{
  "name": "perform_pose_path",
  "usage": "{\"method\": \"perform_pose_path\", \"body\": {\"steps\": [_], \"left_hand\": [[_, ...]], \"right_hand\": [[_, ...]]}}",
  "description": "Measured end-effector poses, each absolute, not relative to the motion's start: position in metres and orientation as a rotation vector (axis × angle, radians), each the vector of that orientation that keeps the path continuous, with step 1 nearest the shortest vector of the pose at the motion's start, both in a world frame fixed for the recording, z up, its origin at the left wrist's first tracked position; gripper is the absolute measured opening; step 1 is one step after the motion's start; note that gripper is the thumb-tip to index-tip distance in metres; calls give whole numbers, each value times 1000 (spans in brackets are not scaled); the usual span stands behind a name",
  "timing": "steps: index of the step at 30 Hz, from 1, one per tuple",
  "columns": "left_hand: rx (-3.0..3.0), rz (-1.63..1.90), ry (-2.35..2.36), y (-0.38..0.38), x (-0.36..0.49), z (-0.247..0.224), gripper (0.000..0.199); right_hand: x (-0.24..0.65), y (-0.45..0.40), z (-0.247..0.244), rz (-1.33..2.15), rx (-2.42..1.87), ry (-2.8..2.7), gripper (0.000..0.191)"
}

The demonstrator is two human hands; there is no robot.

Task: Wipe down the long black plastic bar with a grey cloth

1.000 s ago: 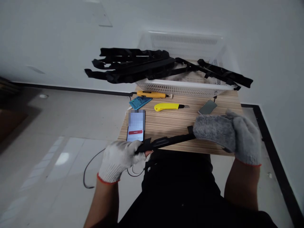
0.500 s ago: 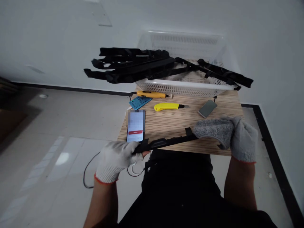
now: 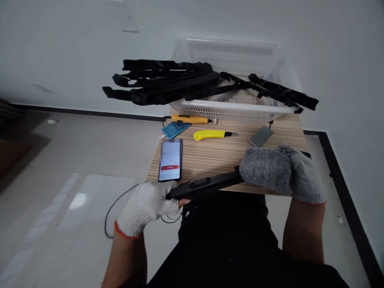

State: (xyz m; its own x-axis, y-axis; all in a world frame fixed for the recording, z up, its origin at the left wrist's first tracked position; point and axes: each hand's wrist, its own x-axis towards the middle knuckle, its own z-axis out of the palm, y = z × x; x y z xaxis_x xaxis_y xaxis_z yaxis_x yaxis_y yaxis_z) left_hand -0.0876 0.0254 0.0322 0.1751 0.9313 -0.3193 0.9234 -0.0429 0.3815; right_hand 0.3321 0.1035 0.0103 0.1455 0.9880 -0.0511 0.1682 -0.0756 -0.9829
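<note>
1. Gripping the black strip point(image 3: 204, 186) by both ends, one fuzzy grey, our left hand point(image 3: 150, 204) and right hand point(image 3: 306, 176) hold it over the table's near edge point(image 3: 267, 190).
2. Phone point(image 3: 170, 160) and yellow cutter point(image 3: 209, 135) lie beyond.
3. Behind, black parts point(image 3: 177, 83) overhang the white basket point(image 3: 234, 105).

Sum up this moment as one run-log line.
left grip: holding black strip | right grip: holding grey fuzzy piece at strip's other end | table: yellow cutter, phone | white basket: more black strips across it

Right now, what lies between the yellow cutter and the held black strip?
The head view shows only bare tabletop between the cutter and strip.
</note>
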Motion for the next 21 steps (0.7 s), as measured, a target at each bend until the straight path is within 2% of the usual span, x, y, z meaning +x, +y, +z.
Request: {"method": "perform_pose_path", "body": {"steps": [3,10,14,17,21], "left_hand": [[2020,23,1766,23,-89,33,60],[2140,21,1808,19,-90,35,60],[2229,48,1813,18,-90,31,63],[2288,45,1830,16,-91,25,58],[2345,34,1854,16,-92,22,57]], "right_hand": [[322,109,11,1168,-1466,-963,46],[311,113,8,703,-1777,-915,34],[319,112,12,948,-1593,-1095,36],[324,112,15,1129,-1537,-1207,39],[325,111,12,1088,-1605,-1199,37]]}}
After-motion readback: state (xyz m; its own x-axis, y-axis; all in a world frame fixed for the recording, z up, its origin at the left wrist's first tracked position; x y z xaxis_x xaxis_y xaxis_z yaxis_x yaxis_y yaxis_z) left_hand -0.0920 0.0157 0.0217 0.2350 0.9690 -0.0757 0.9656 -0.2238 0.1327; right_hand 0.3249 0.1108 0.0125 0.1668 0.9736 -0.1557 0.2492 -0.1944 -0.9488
